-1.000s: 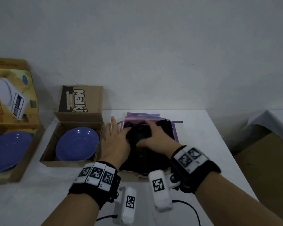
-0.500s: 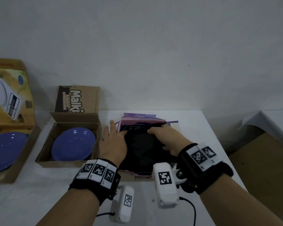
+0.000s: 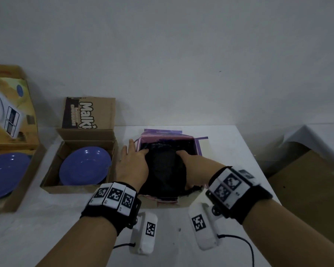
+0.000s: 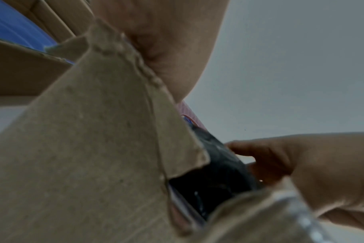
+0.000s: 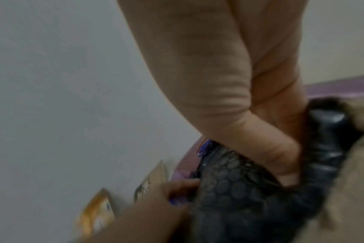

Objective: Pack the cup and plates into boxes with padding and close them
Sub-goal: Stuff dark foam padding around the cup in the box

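A pink and purple box (image 3: 162,134) stands mid-table, filled with black bubble wrap (image 3: 166,170); no cup shows. My left hand (image 3: 133,164) straddles the box's left wall, with straight fingers outside and the thumb pressing on the wrap. My right hand (image 3: 193,166) digs into the right side, fingers curled into the black bubble wrap (image 5: 239,197) and thumb on top. A small blue plate (image 3: 85,165) lies in an open brown box (image 3: 75,187). A larger blue plate (image 3: 6,174) lies in a yellow printed box (image 3: 10,205) at far left.
A torn cardboard flap (image 4: 94,148) of the middle box rises under my left wrist. The white table (image 3: 229,151) ends at the right, where a brown carton (image 3: 307,189) stands lower down. The wall runs close behind the boxes.
My right hand has slid from the middle of the wrap to the box's right side and sunk deeper. My left hand has stayed at the left wall.
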### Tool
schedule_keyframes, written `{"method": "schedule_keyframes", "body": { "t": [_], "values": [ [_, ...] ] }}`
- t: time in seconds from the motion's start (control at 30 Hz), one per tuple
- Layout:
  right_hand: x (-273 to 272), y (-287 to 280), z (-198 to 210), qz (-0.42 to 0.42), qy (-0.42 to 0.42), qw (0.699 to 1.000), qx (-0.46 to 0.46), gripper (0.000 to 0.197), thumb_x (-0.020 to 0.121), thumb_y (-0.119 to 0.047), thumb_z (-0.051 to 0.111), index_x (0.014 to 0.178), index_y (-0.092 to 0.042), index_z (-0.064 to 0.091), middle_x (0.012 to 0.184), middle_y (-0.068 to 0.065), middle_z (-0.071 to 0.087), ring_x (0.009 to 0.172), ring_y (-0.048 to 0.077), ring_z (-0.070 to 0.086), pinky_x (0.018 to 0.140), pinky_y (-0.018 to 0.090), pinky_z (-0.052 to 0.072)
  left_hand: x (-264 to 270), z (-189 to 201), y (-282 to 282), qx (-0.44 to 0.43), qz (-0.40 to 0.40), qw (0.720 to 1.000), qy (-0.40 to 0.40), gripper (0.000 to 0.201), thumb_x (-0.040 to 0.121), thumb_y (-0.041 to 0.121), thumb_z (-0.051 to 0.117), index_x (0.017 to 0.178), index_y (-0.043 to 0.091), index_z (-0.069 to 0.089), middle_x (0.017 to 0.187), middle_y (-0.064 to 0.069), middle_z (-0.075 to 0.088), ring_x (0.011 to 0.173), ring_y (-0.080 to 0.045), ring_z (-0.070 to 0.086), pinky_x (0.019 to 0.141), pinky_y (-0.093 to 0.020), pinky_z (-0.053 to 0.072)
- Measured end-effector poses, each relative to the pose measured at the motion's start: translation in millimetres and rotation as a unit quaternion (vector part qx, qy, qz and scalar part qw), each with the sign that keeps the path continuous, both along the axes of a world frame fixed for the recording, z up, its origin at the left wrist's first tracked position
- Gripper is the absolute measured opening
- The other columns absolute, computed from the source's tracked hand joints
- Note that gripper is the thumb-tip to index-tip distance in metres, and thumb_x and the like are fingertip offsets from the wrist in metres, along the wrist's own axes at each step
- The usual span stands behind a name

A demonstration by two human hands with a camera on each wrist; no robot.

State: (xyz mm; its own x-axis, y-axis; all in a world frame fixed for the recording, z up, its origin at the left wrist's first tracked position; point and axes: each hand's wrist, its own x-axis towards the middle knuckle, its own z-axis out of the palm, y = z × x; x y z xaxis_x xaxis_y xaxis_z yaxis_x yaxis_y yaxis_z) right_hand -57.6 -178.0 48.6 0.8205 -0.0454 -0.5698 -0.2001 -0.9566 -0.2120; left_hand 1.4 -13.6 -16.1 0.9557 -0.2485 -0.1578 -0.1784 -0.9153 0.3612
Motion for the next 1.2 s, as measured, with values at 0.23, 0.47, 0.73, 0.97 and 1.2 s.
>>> {"method": "schedule_keyframes", "body": {
  "t": [0.23, 0.47, 0.73, 0.97, 1.2],
  "values": [
    [-9, 10, -25, 0.065, -0.100, 0.988, -0.099, 0.091, 0.079, -0.014, 0.069, 0.147, -0.010, 0.009, 0.135, 0.020, 0.030, 0.112, 0.037, 0.051, 0.085, 0.040, 0.049, 1, -9, 0, -0.035, 0.007, 0.999, -0.008, 0.056, 0.092, 0.006, 0.043, 0.141, 0.031, 0.042, 0.158, -0.012, 0.009, 0.142, -0.033, 0.015, 0.113, -0.044, 0.024],
    [14, 1, -17, 0.073, -0.013, 0.997, 0.038, 0.119, 0.068, -0.034, 0.079, 0.146, -0.046, -0.010, 0.158, 0.003, -0.017, 0.145, 0.028, -0.017, 0.115, 0.056, 0.017, 1, -18, 5, -0.191, 0.021, 0.981, 0.002, 0.062, 0.082, -0.001, 0.044, 0.133, 0.033, 0.050, 0.153, -0.008, 0.026, 0.134, -0.030, 0.035, 0.107, -0.047, 0.036],
    [28, 20, -33, 0.100, -0.010, 0.994, -0.054, 0.127, 0.057, -0.040, 0.083, 0.144, -0.045, -0.009, 0.145, 0.010, 0.014, 0.135, 0.039, 0.018, 0.100, 0.059, 0.039, 2, -21, 5, -0.224, 0.028, 0.974, 0.025, 0.068, 0.080, -0.005, 0.041, 0.134, 0.034, 0.048, 0.155, -0.003, 0.023, 0.137, -0.025, 0.033, 0.108, -0.044, 0.036],
    [41, 14, -20, 0.088, 0.064, 0.994, -0.022, 0.128, 0.057, -0.048, 0.083, 0.142, -0.051, -0.012, 0.150, 0.011, 0.007, 0.136, 0.039, 0.022, 0.106, 0.052, 0.036, 0, -15, 4, -0.233, 0.027, 0.972, 0.033, 0.073, 0.083, -0.009, 0.041, 0.141, 0.036, 0.040, 0.159, -0.001, 0.015, 0.141, -0.022, 0.027, 0.112, -0.035, 0.031],
    [27, 38, -43, 0.101, -0.019, 0.991, -0.085, 0.129, 0.058, -0.048, 0.082, 0.143, -0.045, -0.015, 0.150, 0.013, 0.003, 0.139, 0.046, 0.004, 0.104, 0.061, 0.033, -4, -24, 9, -0.342, 0.035, 0.939, 0.007, 0.055, 0.099, 0.011, 0.038, 0.146, 0.037, 0.031, 0.157, 0.001, 0.023, 0.144, -0.014, 0.021, 0.114, -0.027, 0.020]
  ]
}}
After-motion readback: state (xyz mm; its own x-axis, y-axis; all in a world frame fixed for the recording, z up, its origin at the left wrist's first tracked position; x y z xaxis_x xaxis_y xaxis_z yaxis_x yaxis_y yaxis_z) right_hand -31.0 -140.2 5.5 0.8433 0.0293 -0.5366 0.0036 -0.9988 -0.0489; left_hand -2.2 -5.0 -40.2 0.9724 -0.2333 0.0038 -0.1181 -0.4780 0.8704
